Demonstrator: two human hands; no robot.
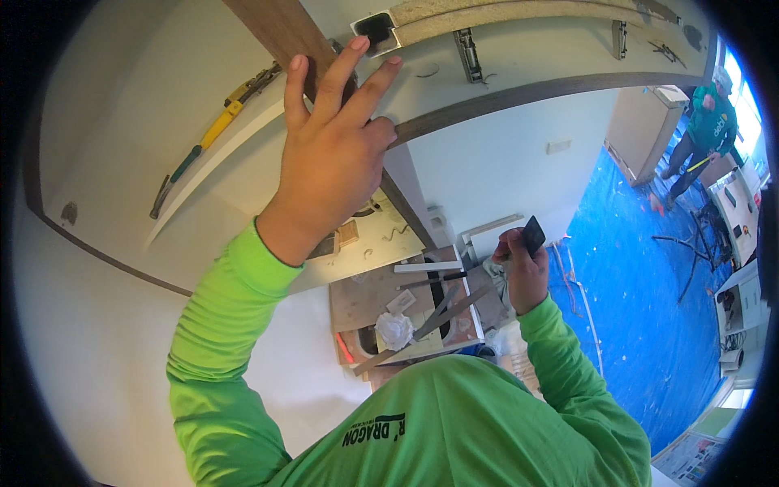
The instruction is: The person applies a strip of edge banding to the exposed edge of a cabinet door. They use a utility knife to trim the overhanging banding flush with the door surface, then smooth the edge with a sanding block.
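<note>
— High against the white panelled cabinet [519, 49], whose dark wood edge strip [503, 97] curves across the top of the view, what is the left hand [329, 154] doing?

— It is raised flat, fingers spread and open, holding nothing. The fingertips reach a dark brown wooden board [280, 32] and a small square metal-rimmed opening [375, 31]; the thumb side lies against the edge strip.

— And the right hand [523, 268]?

— Lower, close to the chest, it is closed around a small flat black rectangular piece [533, 235], pinched so that its upper end stands clear above the fingers. What kind of piece it is cannot be told.

— What lies around the person in the bright green long-sleeved shirt [454, 422]?

— Left of the raised hand, a long yellow-and-green-handled tool [215, 130] lies on the white surface. Between the two arms sits a low work surface [365, 296] cluttered with wooden offcuts, thin dark bars [442, 312] and a crumpled white rag [395, 330].

— Beyond that?

— Blue protective sheeting [641, 300] covers the floor to the right. Well apart, at the upper right, another person in a teal top [710, 122] stands beside a pale wooden cabinet unit [645, 122].
</note>
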